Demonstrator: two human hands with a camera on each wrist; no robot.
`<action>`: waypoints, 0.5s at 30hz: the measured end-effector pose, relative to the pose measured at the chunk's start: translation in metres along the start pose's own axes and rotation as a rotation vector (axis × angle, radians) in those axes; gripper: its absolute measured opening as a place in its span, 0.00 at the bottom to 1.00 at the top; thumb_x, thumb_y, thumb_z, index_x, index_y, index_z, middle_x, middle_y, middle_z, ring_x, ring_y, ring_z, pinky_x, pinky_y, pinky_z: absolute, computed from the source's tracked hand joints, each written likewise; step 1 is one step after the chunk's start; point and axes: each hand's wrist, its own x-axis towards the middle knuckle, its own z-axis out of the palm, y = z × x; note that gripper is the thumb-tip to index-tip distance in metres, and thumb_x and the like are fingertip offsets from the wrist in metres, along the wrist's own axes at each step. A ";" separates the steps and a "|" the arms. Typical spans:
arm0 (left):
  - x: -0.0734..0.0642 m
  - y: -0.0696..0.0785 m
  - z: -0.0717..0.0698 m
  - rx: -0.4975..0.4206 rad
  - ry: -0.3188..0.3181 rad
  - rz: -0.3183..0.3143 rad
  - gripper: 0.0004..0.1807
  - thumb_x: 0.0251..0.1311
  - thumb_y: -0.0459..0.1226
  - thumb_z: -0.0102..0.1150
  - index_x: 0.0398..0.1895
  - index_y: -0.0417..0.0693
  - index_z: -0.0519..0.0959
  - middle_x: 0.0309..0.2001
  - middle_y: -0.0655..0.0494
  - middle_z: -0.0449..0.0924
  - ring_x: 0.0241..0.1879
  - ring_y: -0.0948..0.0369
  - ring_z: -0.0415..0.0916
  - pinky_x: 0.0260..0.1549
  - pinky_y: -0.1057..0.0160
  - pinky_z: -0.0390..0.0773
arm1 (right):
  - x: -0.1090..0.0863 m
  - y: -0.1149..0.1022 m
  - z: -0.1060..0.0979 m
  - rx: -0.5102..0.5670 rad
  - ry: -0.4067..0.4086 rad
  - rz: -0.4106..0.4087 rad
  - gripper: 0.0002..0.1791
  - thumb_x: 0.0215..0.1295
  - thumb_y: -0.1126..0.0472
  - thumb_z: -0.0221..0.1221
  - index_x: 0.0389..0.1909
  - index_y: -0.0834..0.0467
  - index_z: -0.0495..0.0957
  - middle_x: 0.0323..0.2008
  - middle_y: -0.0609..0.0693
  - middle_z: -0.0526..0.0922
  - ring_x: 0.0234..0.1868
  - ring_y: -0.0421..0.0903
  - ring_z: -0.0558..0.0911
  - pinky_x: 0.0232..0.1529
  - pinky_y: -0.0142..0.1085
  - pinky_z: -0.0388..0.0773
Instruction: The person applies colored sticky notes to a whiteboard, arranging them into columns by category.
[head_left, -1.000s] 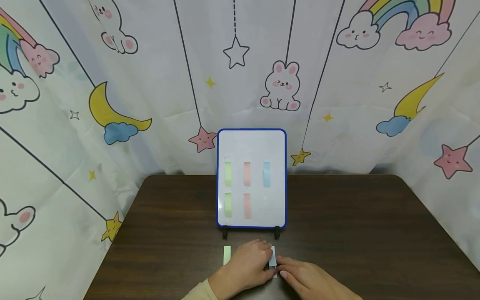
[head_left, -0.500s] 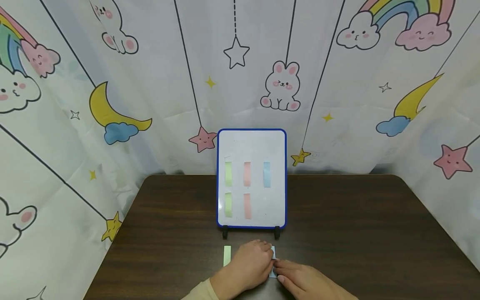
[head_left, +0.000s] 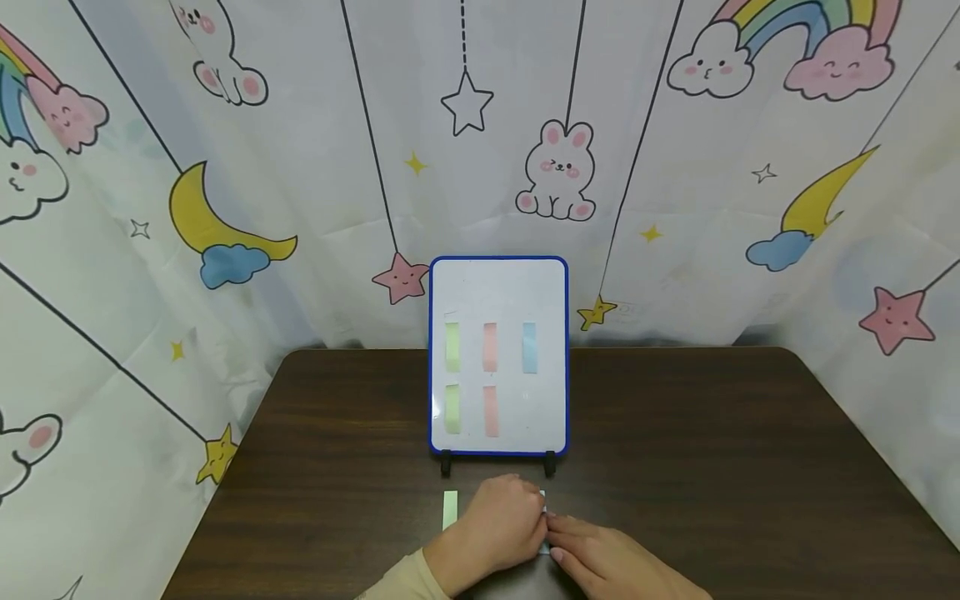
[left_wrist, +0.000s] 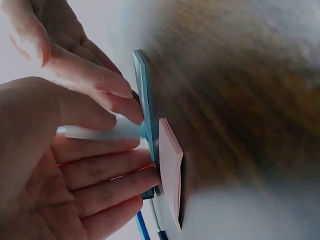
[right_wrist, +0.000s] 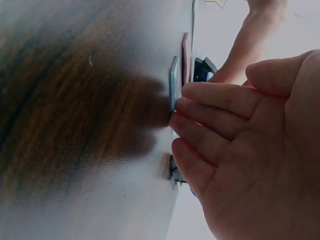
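A thin light-blue sticky-note pad (left_wrist: pixel 147 105) lies on the table between my hands, mostly covered by fingers in the head view. Close beside it is a pink sticky-note pad (left_wrist: pixel 170 170), hidden under my left hand from above. My left hand (head_left: pixel 498 523) has its fingers extended against the pads' side, thumb near the blue pad's middle. A pale strip shows between that thumb and index finger; I cannot tell if it is a lifted sheet. My right hand (head_left: pixel 603 550) reaches in with nearly straight fingers, fingertips at the blue pad. A green sticky-note pad (head_left: pixel 450 508) lies left.
Behind the hands, a blue-rimmed whiteboard (head_left: pixel 498 287) stands on black feet (head_left: pixel 550 464). Green, pink and blue strips (head_left: pixel 529 348) are stuck on it in two rows. Dark wood table (head_left: pixel 690 433) surrounds it, and a cartoon-printed curtain (head_left: pixel 330 275) hangs behind.
My left thumb has drawn back from the blue pad's lower part. My right fingertips have moved left, over the pad, up to my left hand. The head view has shifted slightly.
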 end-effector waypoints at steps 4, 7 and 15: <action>0.001 0.001 -0.002 0.045 -0.047 0.017 0.09 0.63 0.44 0.62 0.26 0.58 0.86 0.29 0.68 0.86 0.33 0.70 0.83 0.39 0.71 0.81 | -0.001 0.000 0.001 -0.051 0.030 -0.022 0.25 0.83 0.49 0.43 0.66 0.58 0.77 0.67 0.56 0.79 0.67 0.50 0.79 0.62 0.43 0.82; 0.001 0.002 -0.003 0.049 -0.060 0.013 0.09 0.64 0.44 0.61 0.27 0.58 0.86 0.29 0.68 0.86 0.34 0.69 0.83 0.39 0.71 0.81 | -0.001 0.000 0.003 -0.077 0.057 -0.037 0.24 0.82 0.50 0.44 0.65 0.57 0.78 0.65 0.55 0.80 0.66 0.49 0.80 0.60 0.43 0.82; 0.000 0.003 -0.003 0.035 -0.066 -0.018 0.09 0.65 0.44 0.62 0.27 0.59 0.86 0.29 0.69 0.85 0.32 0.68 0.82 0.33 0.71 0.81 | -0.001 -0.001 0.004 -0.042 0.041 -0.001 0.25 0.83 0.48 0.42 0.68 0.56 0.76 0.68 0.54 0.78 0.68 0.49 0.78 0.62 0.44 0.82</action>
